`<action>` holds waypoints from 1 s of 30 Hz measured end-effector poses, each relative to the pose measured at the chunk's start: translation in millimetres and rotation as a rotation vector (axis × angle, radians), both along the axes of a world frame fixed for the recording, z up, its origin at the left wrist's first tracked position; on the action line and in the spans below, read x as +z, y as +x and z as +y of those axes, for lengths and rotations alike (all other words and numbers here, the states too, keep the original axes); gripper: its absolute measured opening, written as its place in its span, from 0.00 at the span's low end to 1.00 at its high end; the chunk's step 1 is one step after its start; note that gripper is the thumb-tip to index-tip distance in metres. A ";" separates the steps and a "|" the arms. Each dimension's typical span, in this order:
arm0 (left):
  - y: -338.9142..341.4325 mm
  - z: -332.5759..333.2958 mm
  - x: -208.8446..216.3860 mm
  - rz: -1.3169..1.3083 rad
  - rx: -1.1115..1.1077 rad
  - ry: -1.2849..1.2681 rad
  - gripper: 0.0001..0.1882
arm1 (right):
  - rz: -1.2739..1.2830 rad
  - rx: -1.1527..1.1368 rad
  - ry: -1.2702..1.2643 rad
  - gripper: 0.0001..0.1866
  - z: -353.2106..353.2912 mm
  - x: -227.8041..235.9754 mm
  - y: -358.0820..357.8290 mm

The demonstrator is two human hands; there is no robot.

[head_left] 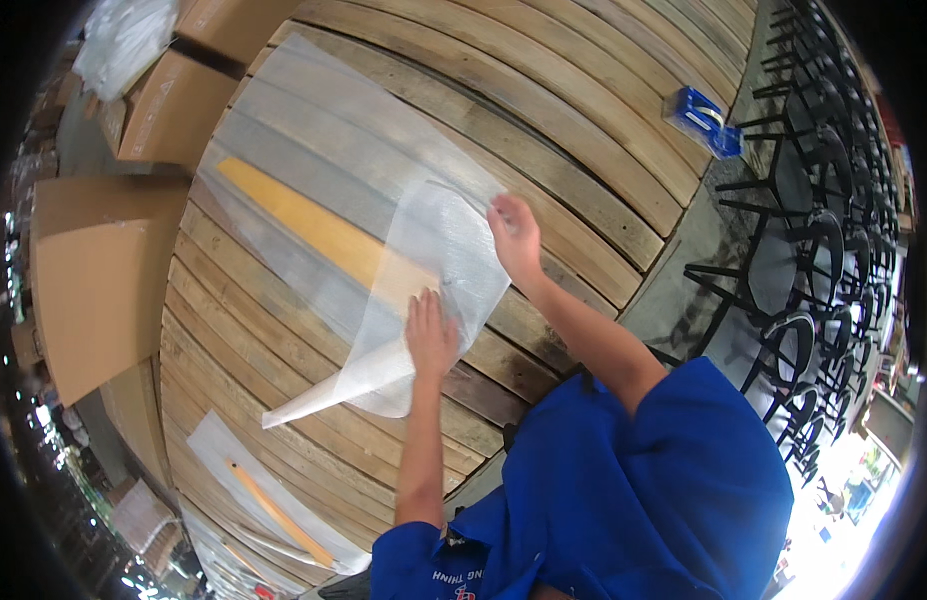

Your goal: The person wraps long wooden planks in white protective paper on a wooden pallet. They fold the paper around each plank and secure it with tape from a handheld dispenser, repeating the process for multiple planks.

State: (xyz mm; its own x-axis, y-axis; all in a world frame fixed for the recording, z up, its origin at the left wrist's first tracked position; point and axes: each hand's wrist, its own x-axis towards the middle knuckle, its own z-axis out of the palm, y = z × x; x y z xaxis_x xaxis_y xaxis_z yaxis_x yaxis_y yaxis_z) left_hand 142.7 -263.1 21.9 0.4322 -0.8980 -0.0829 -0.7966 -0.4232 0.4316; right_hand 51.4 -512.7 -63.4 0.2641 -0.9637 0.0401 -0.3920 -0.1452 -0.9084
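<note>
A translucent wrapping sheet [304, 110] is spread over the slatted wooden table [544, 70]. A long yellow-orange wooden slat [294, 215] lies on it at a slant, its near end covered by a folded-over part of the sheet. My left hand [431, 335] lies on that fold with its fingers stretched out. At the sheet's right edge, my right hand [516, 235] has its fingers curled in, gripping the lifted edge. One narrow folded flap of the sheet sticks out to the left of my left hand.
A blue tape dispenser [704, 118] stands near the table's right edge. Another orange wooden piece [279, 512] rests on a second sheet at lower left. Cardboard boxes [99, 285] line the left side. Several black chairs [784, 270] stand in rows to the right.
</note>
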 end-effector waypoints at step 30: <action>74.6 -70.1 1.7 -0.200 -0.287 0.355 0.32 | -0.062 0.270 0.731 0.24 -31.5 75.8 -118.3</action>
State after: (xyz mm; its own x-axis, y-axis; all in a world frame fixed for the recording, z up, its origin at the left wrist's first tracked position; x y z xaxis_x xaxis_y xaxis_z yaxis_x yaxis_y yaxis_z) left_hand 217.3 -333.2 23.6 0.2101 -0.9144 -0.3461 -0.9550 -0.2677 0.1275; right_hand -66.9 -544.2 12.4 0.5111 -0.6539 -0.5579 -0.3735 0.4156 -0.8293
